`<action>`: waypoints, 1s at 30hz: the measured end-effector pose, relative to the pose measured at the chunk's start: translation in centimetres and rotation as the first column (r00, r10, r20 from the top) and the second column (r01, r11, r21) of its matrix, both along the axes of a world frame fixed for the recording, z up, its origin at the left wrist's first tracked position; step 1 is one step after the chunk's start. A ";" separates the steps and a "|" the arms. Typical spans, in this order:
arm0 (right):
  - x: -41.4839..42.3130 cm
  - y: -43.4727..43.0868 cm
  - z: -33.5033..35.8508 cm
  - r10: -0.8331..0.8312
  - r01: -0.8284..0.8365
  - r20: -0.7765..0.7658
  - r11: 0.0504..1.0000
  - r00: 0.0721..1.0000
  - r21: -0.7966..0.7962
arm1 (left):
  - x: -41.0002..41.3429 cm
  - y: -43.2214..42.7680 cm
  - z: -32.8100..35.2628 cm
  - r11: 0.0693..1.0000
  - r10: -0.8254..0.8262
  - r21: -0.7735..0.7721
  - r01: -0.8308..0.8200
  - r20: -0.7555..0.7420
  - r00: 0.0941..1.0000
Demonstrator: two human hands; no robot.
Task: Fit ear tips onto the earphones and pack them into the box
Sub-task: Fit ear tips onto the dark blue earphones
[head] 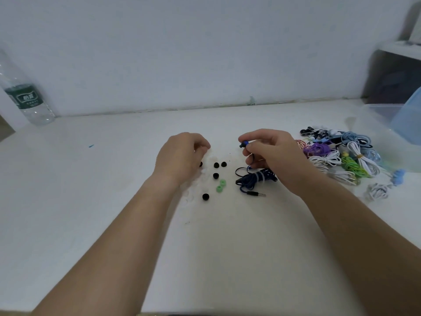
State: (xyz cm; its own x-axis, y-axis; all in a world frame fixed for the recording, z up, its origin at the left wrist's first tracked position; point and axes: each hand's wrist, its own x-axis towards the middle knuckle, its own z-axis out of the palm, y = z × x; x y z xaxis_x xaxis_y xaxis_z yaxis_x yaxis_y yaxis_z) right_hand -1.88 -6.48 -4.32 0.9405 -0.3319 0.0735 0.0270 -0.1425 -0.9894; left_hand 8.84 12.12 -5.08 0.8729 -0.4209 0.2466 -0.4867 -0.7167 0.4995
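Pinching the blue earbud (244, 145) with its tip end facing left for fitting, the right hand (271, 156) waits while the left hand (182, 156) curls over loose ear tips (216, 165) on the desk (102, 190); whether it grasps 1 cannot be told.

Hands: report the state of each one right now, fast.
Left hand: fingers curled by the black ear tips; any hold cannot be told.
Right hand: pinches the blue earphone.

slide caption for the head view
Right hand pinches a blue earbud; left hand curls above loose ear tips on the white table.
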 end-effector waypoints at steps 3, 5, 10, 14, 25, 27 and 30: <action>0.1 0.1 0.0 -0.002 0.002 -0.012 1.000 1.000 0.000 | 0.2 -0.8 0.1 1.000 0.012 0.015 -0.012 -0.007 1.000; 0.2 0.2 -0.1 -0.001 0.000 -0.016 1.000 1.000 -0.015 | 0.2 -1.3 -0.1 0.999 0.001 0.048 0.002 -0.059 0.998; 0.4 0.2 -0.3 -0.002 0.001 -0.022 1.000 1.000 -0.021 | 0.2 -1.6 -0.1 0.997 0.006 0.073 -0.001 -0.065 0.998; 0.5 0.1 -0.4 0.003 -0.003 -0.029 1.000 1.000 -0.020 | 0.4 -1.6 -0.3 0.999 -0.007 0.039 0.011 -0.093 0.996; 0.5 0.0 -0.5 0.031 -0.031 -0.041 0.999 0.999 -0.006 | 0.5 -0.8 0.4 0.925 -0.012 -0.379 -0.043 -0.141 0.990; 0.4 -0.1 -0.6 0.037 -0.037 -0.032 0.999 0.999 0.002 | -0.2 -0.8 0.6 0.840 -0.109 -0.542 -0.036 -0.234 0.966; 0.3 -0.1 -0.6 0.063 -0.063 -0.002 0.998 0.998 0.010 | -1.1 -1.0 0.8 0.713 -0.289 -0.698 -0.071 -0.385 0.876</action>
State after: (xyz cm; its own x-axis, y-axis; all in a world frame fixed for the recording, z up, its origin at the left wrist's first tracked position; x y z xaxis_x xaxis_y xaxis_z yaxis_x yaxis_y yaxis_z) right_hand -1.61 -6.57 -4.93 0.9598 -0.2722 0.0688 0.0338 -0.1311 -0.9908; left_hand 7.76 11.17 -4.23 0.9125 -0.3950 0.1063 -0.1374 -0.0511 0.9892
